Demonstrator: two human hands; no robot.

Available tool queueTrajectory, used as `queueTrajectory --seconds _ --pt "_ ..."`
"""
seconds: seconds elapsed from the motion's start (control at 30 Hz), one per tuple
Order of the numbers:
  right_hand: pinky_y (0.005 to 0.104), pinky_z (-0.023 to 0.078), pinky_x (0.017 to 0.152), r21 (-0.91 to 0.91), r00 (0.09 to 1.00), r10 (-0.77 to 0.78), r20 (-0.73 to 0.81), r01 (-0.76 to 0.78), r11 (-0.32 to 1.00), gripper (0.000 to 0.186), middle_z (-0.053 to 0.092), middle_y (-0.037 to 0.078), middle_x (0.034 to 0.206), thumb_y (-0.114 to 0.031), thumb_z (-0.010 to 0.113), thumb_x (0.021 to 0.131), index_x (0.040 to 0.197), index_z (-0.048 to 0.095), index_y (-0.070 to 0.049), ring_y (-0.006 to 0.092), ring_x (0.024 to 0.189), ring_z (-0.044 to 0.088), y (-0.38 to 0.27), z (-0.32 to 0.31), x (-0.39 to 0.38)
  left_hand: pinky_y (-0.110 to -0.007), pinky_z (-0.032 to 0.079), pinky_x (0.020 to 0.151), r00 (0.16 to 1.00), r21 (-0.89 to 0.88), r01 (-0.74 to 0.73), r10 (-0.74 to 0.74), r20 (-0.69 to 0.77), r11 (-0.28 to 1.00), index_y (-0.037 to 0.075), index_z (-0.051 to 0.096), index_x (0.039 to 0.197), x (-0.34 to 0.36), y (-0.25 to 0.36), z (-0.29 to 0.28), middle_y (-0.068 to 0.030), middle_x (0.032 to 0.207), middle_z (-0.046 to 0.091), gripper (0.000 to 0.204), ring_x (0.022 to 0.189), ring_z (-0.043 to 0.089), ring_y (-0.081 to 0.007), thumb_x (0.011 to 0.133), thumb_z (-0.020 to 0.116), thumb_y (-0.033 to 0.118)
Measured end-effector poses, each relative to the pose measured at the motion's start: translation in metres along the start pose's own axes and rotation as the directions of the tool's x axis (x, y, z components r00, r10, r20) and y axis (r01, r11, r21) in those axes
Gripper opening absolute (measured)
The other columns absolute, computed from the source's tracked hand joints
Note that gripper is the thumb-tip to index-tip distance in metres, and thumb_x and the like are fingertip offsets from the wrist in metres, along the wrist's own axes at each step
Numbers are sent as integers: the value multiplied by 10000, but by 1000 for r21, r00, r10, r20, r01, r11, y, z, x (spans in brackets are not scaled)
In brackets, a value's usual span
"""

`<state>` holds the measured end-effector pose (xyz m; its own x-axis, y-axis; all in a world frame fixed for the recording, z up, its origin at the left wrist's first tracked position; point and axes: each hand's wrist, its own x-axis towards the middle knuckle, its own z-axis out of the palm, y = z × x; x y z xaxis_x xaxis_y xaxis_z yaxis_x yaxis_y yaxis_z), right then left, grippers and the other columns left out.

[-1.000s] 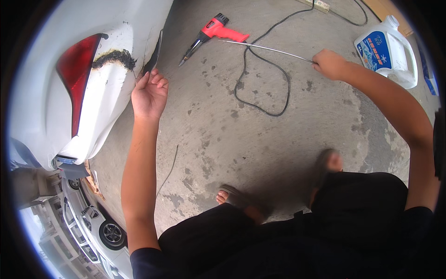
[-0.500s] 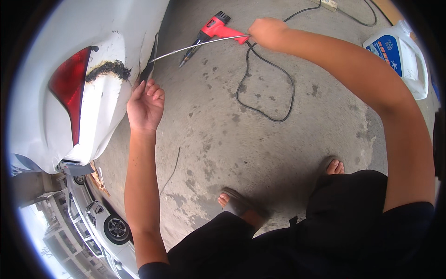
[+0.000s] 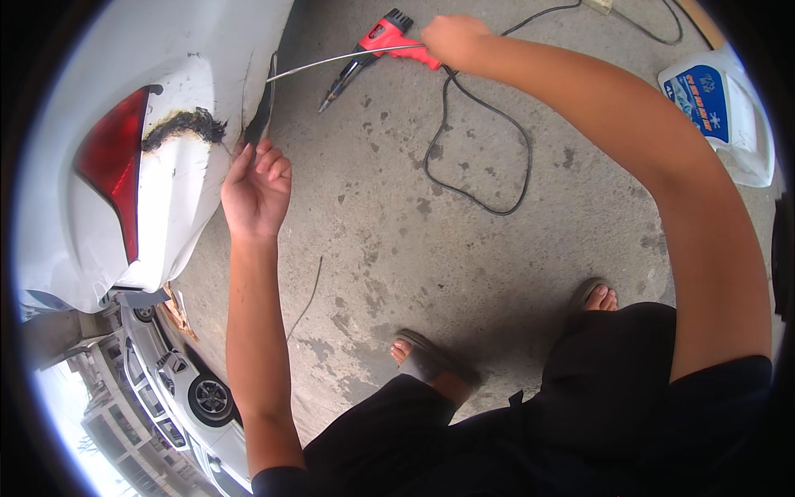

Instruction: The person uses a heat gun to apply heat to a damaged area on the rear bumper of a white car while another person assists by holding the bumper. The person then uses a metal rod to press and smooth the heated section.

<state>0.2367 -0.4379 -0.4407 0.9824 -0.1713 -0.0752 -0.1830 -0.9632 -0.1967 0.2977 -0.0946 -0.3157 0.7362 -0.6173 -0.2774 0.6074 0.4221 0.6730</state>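
Observation:
My right hand (image 3: 454,41) is closed on a thin metal rod (image 3: 335,58), which slants left to the edge of the white car bumper (image 3: 62,240), where its tip meets a dark gap. Below that tip, my left hand (image 3: 257,186) has curled fingers pinching at the bumper's split edge, by a narrow loose strip (image 3: 270,108); exactly what it grips is partly hidden. A scorched, blackened patch (image 3: 186,124) lies beside the red tail light (image 3: 116,157). A red heat gun (image 3: 383,35) lies on the concrete, partly behind the rod.
A black cord (image 3: 522,145) loops over the floor (image 3: 414,265) to a pale power strip (image 3: 598,4). A white plastic jug (image 3: 745,157) stands at the right. A short wire (image 3: 310,294) lies near my left forearm. My sandalled feet are below, with parked cars (image 3: 207,414) at lower left.
My right hand has moved left and upward with the rod, whose tip now reaches the bumper edge. My left hand stays at the edge, slightly lower in view.

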Motion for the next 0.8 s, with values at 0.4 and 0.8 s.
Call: queueTrajectory --seconds 0.4,0.8 --pt "443 582 752 -39 983 -88 -161 83 996 253 722 190 838 -256 627 827 835 744 -32 334 823 725 19 -2 45 -280 355 647 1000 1 16 -16 23 1000 -9 517 1130 -2 3 -3 -98 925 470 158 718 404 -135 990 456 36" --pt "442 579 733 42 958 -159 -239 174 984 233 725 178 850 -271 611 851 855 754 -87 331 811 723 7 -3 38 -278 357 633 999 11 8 -9 33 1000 49 484 1197 1 1 -5 -111 910 485 228 718 414 -140 973 458 22"
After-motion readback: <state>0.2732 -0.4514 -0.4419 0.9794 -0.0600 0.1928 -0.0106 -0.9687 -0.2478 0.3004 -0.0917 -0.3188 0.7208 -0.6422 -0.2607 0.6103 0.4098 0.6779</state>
